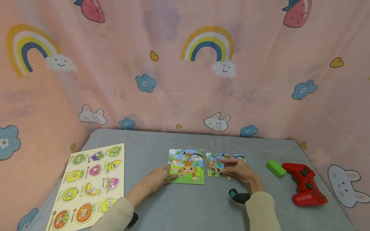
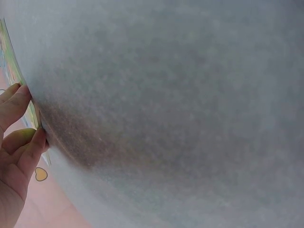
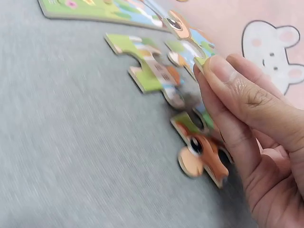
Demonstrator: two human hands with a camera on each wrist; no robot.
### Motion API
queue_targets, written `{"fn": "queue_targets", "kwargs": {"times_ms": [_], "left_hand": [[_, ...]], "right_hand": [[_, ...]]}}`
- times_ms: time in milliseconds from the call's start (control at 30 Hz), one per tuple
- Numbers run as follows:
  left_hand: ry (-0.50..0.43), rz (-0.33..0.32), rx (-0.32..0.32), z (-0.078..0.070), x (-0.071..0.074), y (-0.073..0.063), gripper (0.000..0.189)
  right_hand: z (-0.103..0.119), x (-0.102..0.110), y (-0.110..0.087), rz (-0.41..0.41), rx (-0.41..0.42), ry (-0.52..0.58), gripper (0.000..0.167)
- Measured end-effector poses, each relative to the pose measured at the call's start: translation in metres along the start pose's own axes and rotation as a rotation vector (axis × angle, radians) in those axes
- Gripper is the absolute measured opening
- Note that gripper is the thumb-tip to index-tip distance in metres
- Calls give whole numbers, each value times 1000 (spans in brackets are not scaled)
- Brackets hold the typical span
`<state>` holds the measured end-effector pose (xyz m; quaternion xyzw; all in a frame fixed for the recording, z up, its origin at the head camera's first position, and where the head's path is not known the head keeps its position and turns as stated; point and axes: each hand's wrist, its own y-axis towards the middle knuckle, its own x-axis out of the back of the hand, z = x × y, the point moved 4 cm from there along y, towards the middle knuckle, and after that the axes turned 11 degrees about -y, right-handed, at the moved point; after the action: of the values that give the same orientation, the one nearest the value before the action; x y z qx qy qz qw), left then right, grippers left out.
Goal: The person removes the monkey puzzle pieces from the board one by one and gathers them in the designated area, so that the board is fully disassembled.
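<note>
Green, blue and brown colours fill a square picture board (image 1: 188, 175) with a happy monkey on it. It lies on the table between the two hands. Just to its right are some loose puzzle pieces (image 1: 213, 165) with bits of a picture on them. The left hand (image 1: 157, 179) holds the left edge of the picture board with its thumb and fingers. The right hand (image 1: 241, 171) is over the loose puzzle pieces and pinches one small piece (image 3: 199, 61) between thumb and finger. Most of that piece is hidden.

All this is on a table (image 1: 185, 208) with a grey top. Over on the left is a big cream fruit board (image 1: 122, 173) with lots of bright fruit shapes (image 1: 92, 191). Past the right hand, a green block (image 1: 276, 168) sits just beside a red game controller (image 1: 307, 178). Pink cloth (image 1: 260, 64) hangs behind the table and down both sides. It has rainbows (image 1: 206, 34), blue flowers (image 1: 145, 83), bunnies (image 1: 217, 123) and strawberries (image 1: 297, 13) on it. The person wears light sleeves (image 1: 261, 210).
</note>
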<state>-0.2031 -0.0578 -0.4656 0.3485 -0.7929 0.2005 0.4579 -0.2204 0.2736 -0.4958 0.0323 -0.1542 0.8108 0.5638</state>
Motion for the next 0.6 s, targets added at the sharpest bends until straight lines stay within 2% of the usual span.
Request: {"fn": "queue_targets", "kwargs": {"times_ms": [200, 300, 500, 600], "left_hand": [[-4, -9, -26, 0, -1, 0, 33], [-6, -8, -18, 0, -1, 0, 33], [-7, -5, -3, 0, 0, -1, 34], [-5, -4, 0, 0, 0, -1, 33]], "right_hand": [[-3, 12, -10, 32, 16, 30, 49], [-6, 18, -14, 41, 25, 46, 47], [-11, 28, -22, 37, 41, 11, 46], [-15, 32, -27, 24, 19, -4, 45]]}}
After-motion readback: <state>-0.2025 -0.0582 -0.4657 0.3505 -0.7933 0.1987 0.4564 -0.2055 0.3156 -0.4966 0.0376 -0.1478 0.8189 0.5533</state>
